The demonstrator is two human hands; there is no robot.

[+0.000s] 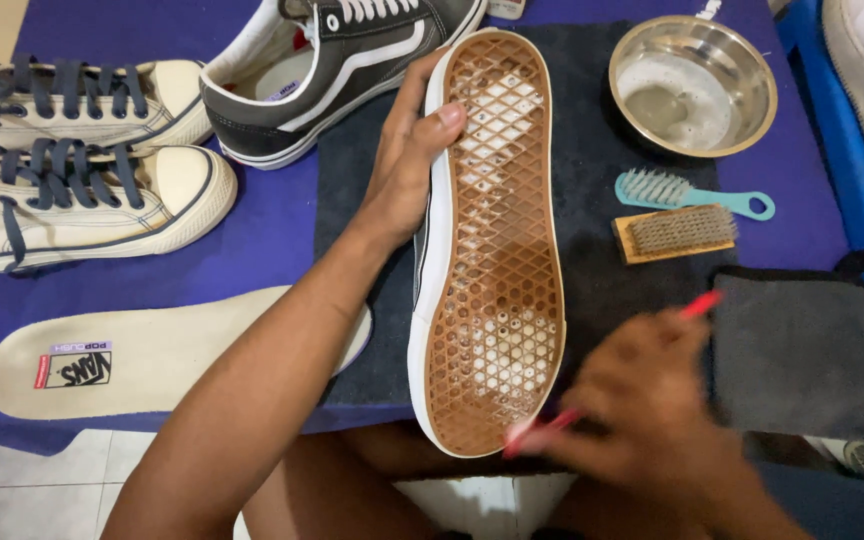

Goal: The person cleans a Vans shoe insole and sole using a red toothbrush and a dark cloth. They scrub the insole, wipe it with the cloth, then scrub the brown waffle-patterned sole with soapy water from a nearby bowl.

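1. The left hand (407, 165) grips an upturned shoe (487, 245) by its side — fingers wrapped around the white edge, thumb on the brown waffle sole.
2. The shoe lies on a dark towel (592, 270) in the middle of the counter (272, 240).
3. The right hand (652, 400), blurred, seems to pinch a red brush (552, 425) at the sole's near end.
4. To the right lie a teal brush (687, 192) and a wooden brush (674, 233); a steel bowl (692, 85) stands farther off.

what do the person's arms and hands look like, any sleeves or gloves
Both are bare: no gloves, sleeves, rings, watch or bands show. The left hand and its forearm are sharp and uncovered to the elbow. The right hand is motion-blurred, so fine details there cannot be told.
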